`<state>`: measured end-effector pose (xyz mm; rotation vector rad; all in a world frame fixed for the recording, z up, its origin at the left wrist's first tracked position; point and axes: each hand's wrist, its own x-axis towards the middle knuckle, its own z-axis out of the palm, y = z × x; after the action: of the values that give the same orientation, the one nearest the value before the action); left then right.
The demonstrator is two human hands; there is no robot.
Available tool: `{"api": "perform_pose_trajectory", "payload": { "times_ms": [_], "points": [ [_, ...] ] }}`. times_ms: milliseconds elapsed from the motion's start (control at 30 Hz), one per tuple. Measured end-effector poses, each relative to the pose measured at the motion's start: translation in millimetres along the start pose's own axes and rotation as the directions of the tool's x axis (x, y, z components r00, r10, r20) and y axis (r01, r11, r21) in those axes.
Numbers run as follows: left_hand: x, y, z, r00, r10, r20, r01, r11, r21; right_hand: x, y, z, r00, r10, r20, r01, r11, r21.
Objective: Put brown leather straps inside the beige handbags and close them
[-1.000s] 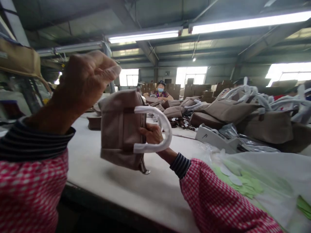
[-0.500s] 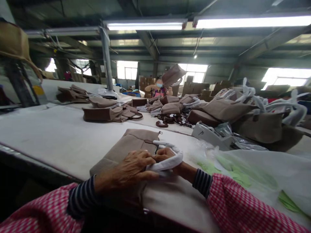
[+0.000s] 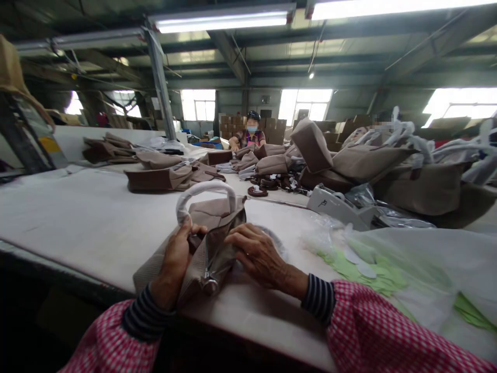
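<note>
A taupe handbag (image 3: pixel 196 272) rests on the white table, its zipped top (image 3: pixel 207 259) spread apart between my hands. My left hand (image 3: pixel 177 254) is closed on the near-left rim, thumb up by the base of a white-wrapped handle (image 3: pixel 205 187) that arches upright. Across the opening, my right hand (image 3: pixel 262 256) has its fingers bent over the right rim, pinching the bag's edge. Behind the right hand, part of a second wrapped handle (image 3: pixel 274 238) lies toward the table. The bag's inside is mostly hidden.
Taupe bags are heaped at the back (image 3: pixel 272 163) and right (image 3: pixel 423 191). A grey tape dispenser (image 3: pixel 339 207) stands right of centre. Clear plastic with green pieces (image 3: pixel 373 272) covers the right side. Coiled brown straps (image 3: pixel 258 191) lie mid-table. A masked co-worker (image 3: pixel 252 135) is beyond.
The bag has turned and its top has been spread open; one handle now stands up. My hands have moved apart to either side of the opening. The co-worker's raised bag now rests on the heap.
</note>
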<state>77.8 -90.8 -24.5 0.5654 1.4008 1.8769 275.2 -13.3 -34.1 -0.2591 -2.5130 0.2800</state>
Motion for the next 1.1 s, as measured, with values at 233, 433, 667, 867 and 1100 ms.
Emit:
{"api": "perform_pose_trajectory", "payload": {
  "times_ms": [233, 433, 667, 867, 1100],
  "points": [
    [-1, -9, -1, 0.963, 0.255, -0.091, -0.238, 0.957, 0.168, 27, 16, 28, 0.962, 0.045, 0.270, -0.012, 0.992, -0.123],
    [-3, 32, -22, 0.336, 0.699, 0.631, -0.732, -0.228, 0.642, 36, 18, 33, 0.974, 0.107, 0.198, -0.070, 0.980, -0.184],
    [12, 67, 13, 0.165, -0.079, 0.983, -0.901, -0.417, 0.118, 41, 25, 41, 0.951, -0.014, 0.310, 0.106, 0.953, -0.284],
    [44, 85, -12, 0.204, -0.075, 0.976, -0.895, -0.419, 0.154, 35, 23, 36, 0.953, -0.039, 0.302, 0.127, 0.952, -0.277],
    [50, 34, -100, 0.496, 0.174, 0.851, -0.788, -0.321, 0.525, 28, 33, 42, 0.962, 0.016, 0.274, 0.036, 0.982, -0.185]
  ]
}}
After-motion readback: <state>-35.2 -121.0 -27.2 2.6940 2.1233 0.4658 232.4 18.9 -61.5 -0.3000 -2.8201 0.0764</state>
